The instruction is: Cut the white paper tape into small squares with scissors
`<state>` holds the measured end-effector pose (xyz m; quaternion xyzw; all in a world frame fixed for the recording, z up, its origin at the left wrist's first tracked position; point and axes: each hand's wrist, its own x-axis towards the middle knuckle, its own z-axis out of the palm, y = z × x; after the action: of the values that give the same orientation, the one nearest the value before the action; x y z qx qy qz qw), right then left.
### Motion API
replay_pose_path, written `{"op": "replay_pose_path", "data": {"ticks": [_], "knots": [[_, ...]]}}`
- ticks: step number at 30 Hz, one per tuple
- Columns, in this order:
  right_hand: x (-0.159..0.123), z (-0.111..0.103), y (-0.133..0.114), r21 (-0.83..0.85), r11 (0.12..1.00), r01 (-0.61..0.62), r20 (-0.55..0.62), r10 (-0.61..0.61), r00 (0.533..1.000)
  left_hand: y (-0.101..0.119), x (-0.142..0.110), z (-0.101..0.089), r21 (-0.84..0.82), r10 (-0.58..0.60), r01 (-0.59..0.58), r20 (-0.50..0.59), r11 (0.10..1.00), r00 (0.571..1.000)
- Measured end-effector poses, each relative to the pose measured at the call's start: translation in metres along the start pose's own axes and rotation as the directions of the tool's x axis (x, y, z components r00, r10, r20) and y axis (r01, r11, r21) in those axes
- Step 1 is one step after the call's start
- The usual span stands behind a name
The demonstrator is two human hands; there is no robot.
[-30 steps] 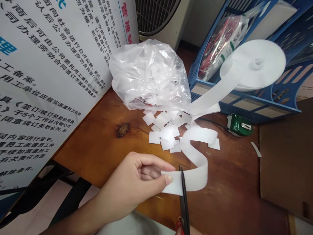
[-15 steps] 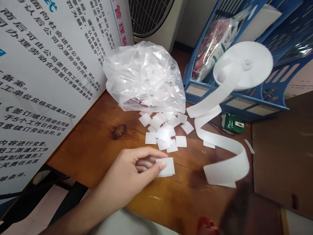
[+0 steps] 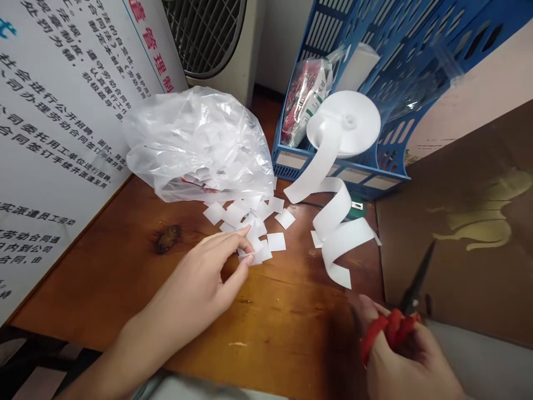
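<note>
My left hand [image 3: 216,266] reaches to the front of a loose pile of white square pieces [image 3: 237,214]. Its thumb and forefinger are pinched on a white square [image 3: 246,256], seen nearly edge-on at the pile. My right hand [image 3: 400,355], at the lower right, grips scissors by their red handles [image 3: 395,329]. One dark blade points up and to the right; motion blurs the hand. Between the hands and farther back, a white strip [image 3: 338,244] curls over the wooden table, its cut end toward me. It runs up to a white roll [image 3: 353,119].
A clear plastic bag [image 3: 200,139] with more white squares stands behind the pile. The roll leans on a blue file rack [image 3: 287,158]. A green tape measure [image 3: 358,206] is partly covered by the strip. A printed board [image 3: 62,139] borders the left; a brown box [image 3: 458,222] the right.
My left hand has carried its white squares forward and left to the pile. My right hand has come into view at the lower right with the red-handled scissors. The whole view has shifted.
</note>
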<state>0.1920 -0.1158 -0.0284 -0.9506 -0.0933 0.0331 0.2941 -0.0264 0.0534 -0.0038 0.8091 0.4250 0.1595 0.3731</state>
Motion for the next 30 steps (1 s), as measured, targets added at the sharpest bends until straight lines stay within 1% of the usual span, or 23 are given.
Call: {"op": "replay_pose_path", "data": {"ticks": [3, 5, 6, 8, 10, 13, 16, 17, 20, 22, 23, 24, 25, 26, 28, 29, 30], "knots": [[0.004, 0.008, -0.007, -0.125, 0.991, 0.047, 0.067, -0.038, 0.997, -0.001, 0.001, 0.000, 0.014, -0.035, 0.034, 0.027, 0.999, 0.999], [0.008, 0.012, -0.010, -0.203, 0.977, 0.060, 0.104, -0.039, 0.994, -0.003, 0.000, 0.001, 0.032, -0.008, 0.008, -0.006, 0.999, 1.000], [0.011, 0.014, -0.012, -0.216, 0.974, 0.061, 0.121, -0.035, 0.992, -0.004, 0.000, 0.001, 0.047, 0.011, -0.009, -0.031, 0.999, 0.999], [0.014, 0.017, -0.016, -0.221, 0.974, 0.059, 0.139, -0.028, 0.990, -0.006, -0.001, 0.001, 0.085, 0.019, -0.013, -0.069, 0.996, 0.997], [0.016, 0.020, -0.019, -0.215, 0.975, 0.053, 0.114, -0.029, 0.993, -0.008, -0.001, 0.000, 0.110, -0.001, 0.010, -0.083, 0.994, 0.997], [0.020, 0.023, -0.020, -0.210, 0.977, 0.026, 0.039, -0.018, 0.999, -0.009, -0.002, -0.002, 0.078, -0.021, 0.026, -0.054, 0.997, 0.998], [0.024, 0.024, -0.019, -0.190, 0.980, 0.058, 0.067, -0.046, 0.997, -0.009, -0.003, -0.002, 0.047, -0.037, 0.040, -0.059, 0.998, 0.998], [0.025, 0.024, -0.019, -0.184, 0.980, 0.073, 0.081, -0.058, 0.995, -0.009, -0.003, -0.001, 0.047, -0.038, 0.042, -0.080, 0.998, 0.996], [0.024, 0.027, -0.019, -0.141, 0.987, 0.081, 0.091, -0.069, 0.993, -0.009, -0.005, 0.000, 0.050, -0.009, 0.019, -0.190, 0.999, 0.982], [0.021, 0.029, -0.020, -0.040, 0.998, 0.058, 0.105, -0.053, 0.993, -0.008, -0.007, 0.001, 0.023, 0.016, -0.010, -0.243, 1.000, 0.970], [0.019, 0.030, -0.020, 0.041, 0.998, 0.040, 0.117, -0.045, 0.992, -0.006, -0.009, 0.000, -0.006, 0.020, -0.022, -0.244, 1.000, 0.970], [0.017, 0.030, -0.020, 0.154, 0.988, 0.020, 0.125, -0.039, 0.991, -0.004, -0.010, 0.000, -0.048, 0.017, -0.028, -0.223, 0.998, 0.975], [0.017, 0.028, -0.019, 0.293, 0.956, 0.001, 0.115, -0.037, 0.993, -0.002, -0.012, 0.000, -0.099, 0.009, -0.027, -0.176, 0.995, 0.984], [0.018, 0.025, -0.017, 0.449, 0.893, -0.011, 0.092, -0.034, 0.995, 0.001, -0.014, 0.001, -0.157, 0.000, -0.018, -0.115, 0.987, 0.993], [0.023, 0.014, -0.009, 0.717, 0.697, -0.010, 0.076, -0.064, 0.995, 0.007, -0.019, 0.002, -0.273, -0.017, 0.025, 0.030, 0.962, 0.999], [0.027, 0.007, -0.004, 0.797, 0.604, -0.006, 0.078, -0.093, 0.993, 0.010, -0.022, 0.004, -0.328, -0.025, 0.055, 0.097, 0.943, 0.995], [0.029, 0.000, 0.002, 0.823, 0.568, -0.017, 0.138, -0.170, 0.976, 0.013, -0.024, 0.005, -0.381, -0.028, 0.088, 0.160, 0.920, 0.987]]}}
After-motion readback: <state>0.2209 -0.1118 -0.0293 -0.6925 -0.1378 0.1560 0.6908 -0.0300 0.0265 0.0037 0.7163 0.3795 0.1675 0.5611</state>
